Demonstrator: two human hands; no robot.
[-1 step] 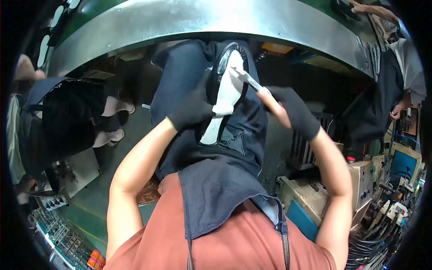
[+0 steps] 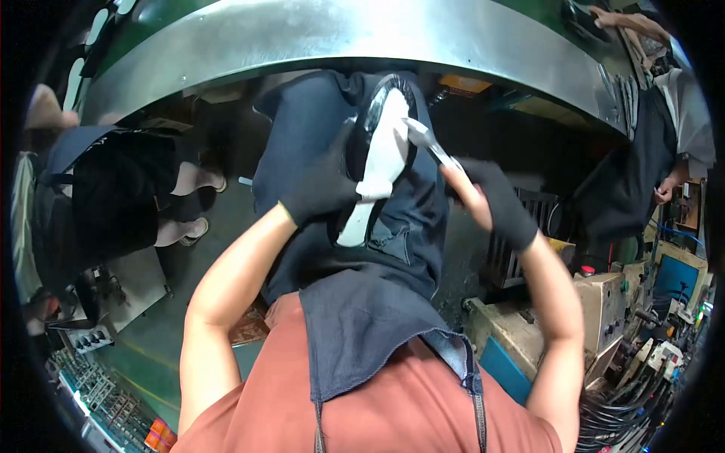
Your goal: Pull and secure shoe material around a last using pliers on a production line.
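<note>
Across my lap lies a black shoe upper [image 2: 371,113] with its underside up, a long white insole [image 2: 387,143] showing along its middle. A white band [image 2: 373,189] crosses the insole at its narrow part. My left hand [image 2: 326,180], in a black glove with bare fingertips, is closed round the shoe's left side; its fingers are partly hidden. My right hand [image 2: 487,195], gloved the same way, grips a shiny metal pliers-like tool [image 2: 429,140]. The tool's head is at the right edge of the insole's front part; whether it touches is unclear.
A metal-edged bench [image 2: 340,34] curves across the far side. Another person in dark clothes [image 2: 113,189] is at the left, and one in a dark apron [image 2: 630,166] at the right. Beige machinery [image 2: 604,302] with cables stands by my right arm.
My right hand has shifted slightly right and nearer to me, drawing the tool's head from over the insole to its right edge. The left hand and shoe stay nearly in place.
</note>
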